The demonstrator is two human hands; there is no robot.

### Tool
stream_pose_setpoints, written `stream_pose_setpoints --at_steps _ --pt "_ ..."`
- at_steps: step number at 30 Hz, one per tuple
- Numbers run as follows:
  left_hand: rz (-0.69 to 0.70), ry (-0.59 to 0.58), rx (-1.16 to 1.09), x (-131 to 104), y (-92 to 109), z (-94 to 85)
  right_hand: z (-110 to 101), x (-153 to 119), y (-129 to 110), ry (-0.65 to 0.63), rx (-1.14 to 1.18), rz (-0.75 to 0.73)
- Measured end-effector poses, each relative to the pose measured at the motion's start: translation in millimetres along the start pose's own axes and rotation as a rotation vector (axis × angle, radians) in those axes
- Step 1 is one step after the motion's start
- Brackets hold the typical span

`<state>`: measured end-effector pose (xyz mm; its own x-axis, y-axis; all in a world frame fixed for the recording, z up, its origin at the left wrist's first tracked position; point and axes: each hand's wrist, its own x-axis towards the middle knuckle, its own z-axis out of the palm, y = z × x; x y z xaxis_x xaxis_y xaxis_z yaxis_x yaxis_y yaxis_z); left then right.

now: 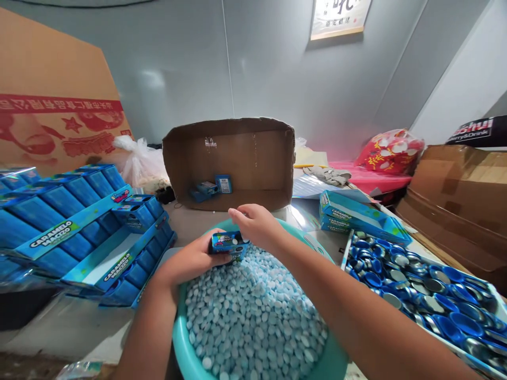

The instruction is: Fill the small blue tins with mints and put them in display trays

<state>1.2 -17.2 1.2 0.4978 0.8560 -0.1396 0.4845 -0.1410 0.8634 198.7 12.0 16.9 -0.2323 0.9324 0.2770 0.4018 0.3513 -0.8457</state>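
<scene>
My left hand [206,250] grips a small blue candy box [229,241] with printed lettering, its fingers wrapped round the near and left sides. Just above the box's right end is my right hand [255,221], thumb and fingertips drawn together. Whatever lies between those fingertips is too small or hidden to make out. Both hands are over a turquoise basin [182,327] filled with pale blue and white candies [257,316].
Trays of blue candy boxes [71,221] are stacked at the left. An open cardboard box [253,174] behind the basin holds several blue boxes. At right are flat display trays [356,214] and a white tray of blue-and-silver lids [431,295]. Large cartons [459,206] border the right side.
</scene>
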Motion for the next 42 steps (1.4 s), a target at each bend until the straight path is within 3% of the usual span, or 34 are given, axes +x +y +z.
stream_pose_setpoints --at_steps 3,8,11,16,20,24,28,33,39,42 --pt "0.011 -0.008 -0.008 0.3 0.4 0.2 -0.3 0.6 0.4 -0.012 0.052 0.003" --pt "-0.005 0.001 0.017 -0.1 0.5 -0.5 -4.0 2.9 1.3 0.091 -0.013 -0.03" --pt "-0.001 -0.001 0.024 -0.6 2.1 -0.7 -4.0 2.9 0.8 0.033 -0.08 -0.01" --pt "0.025 -0.007 0.016 0.0 2.8 0.1 -1.4 0.7 -1.1 0.016 -0.139 -0.11" --pt "0.026 -0.013 0.025 -0.5 1.2 -0.3 -3.7 -0.6 -2.3 -0.032 -0.134 -0.058" --pt "0.027 -0.011 0.025 -0.5 0.6 -1.0 -5.3 -0.4 -3.0 -0.04 -0.073 -0.045" --pt "0.0 0.006 0.041 0.5 0.0 -0.9 -4.0 0.9 -2.1 -0.043 0.144 -0.021" --pt "0.032 0.003 0.046 -0.1 -0.7 -1.0 -5.7 0.5 -4.3 -0.03 0.068 -0.158" --pt "0.045 0.017 0.057 -1.4 -1.1 -1.6 -6.1 -1.4 -5.8 -0.231 -0.054 -0.172" --pt "0.049 0.029 0.044 -0.9 -1.6 -0.7 -6.7 -1.8 -4.8 -0.248 -0.092 -0.157"
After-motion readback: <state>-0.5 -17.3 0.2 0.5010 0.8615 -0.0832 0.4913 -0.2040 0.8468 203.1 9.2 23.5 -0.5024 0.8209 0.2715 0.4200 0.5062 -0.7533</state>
